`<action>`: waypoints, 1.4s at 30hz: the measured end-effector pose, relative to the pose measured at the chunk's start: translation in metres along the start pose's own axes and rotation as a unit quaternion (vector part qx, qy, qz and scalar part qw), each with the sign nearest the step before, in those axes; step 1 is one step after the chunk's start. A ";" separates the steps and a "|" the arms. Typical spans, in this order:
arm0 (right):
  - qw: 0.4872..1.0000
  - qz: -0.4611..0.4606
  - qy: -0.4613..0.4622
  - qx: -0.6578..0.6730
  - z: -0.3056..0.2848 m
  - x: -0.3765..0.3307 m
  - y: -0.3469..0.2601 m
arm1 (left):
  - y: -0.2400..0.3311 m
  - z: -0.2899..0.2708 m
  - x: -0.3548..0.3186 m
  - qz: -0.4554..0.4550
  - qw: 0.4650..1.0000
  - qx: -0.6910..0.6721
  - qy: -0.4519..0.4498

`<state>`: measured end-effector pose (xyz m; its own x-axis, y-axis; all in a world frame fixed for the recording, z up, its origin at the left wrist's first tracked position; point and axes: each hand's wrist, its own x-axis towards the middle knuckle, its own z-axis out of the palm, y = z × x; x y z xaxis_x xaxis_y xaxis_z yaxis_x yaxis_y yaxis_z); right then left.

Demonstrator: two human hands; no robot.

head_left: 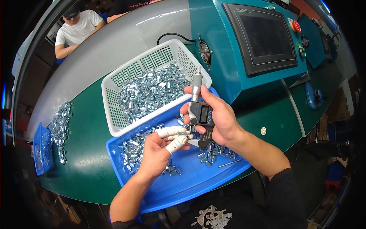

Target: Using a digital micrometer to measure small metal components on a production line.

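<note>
My right hand (pixel 221 118) grips a digital micrometer (pixel 200 114) with a grey thimble pointing up and a small display on its dark body. My left hand (pixel 158 150), with white finger cots on thumb and forefinger, pinches a small shiny metal part (pixel 185 134) at the micrometer's jaws. Both hands hover over a blue tray (pixel 190 179) scattered with several small silver metal parts (pixel 131 150).
A white mesh basket (pixel 114 82) full of the same silver parts rests on the tray's far edge. A teal machine (pixel 217 45) with a dark screen (pixel 267 36) stands behind. More parts (pixel 61 126) and a blue basket (pixel 42 149) lie left. A person in white (pixel 78 28) sits far left.
</note>
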<state>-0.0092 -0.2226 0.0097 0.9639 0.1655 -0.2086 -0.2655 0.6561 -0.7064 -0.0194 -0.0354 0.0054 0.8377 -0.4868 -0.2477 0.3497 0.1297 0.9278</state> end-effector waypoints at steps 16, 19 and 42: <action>1.000 0.004 0.012 -0.004 0.004 -0.005 -0.001 | 0.002 -0.001 -0.003 -0.033 0.999 -0.002 -0.027; 1.000 0.004 0.017 -0.019 0.001 -0.004 0.001 | -0.001 0.000 -0.001 -0.031 0.999 -0.007 -0.028; 0.999 0.002 0.019 -0.038 0.005 -0.006 0.000 | -0.005 -0.011 0.003 -0.009 0.996 0.084 -0.028</action>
<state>-0.0145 -0.2193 0.0143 0.9619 0.1393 -0.2353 -0.2711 0.5975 -0.7546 -0.0143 -0.0283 -0.0026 0.8052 -0.5359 -0.2538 0.2861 -0.0238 0.9579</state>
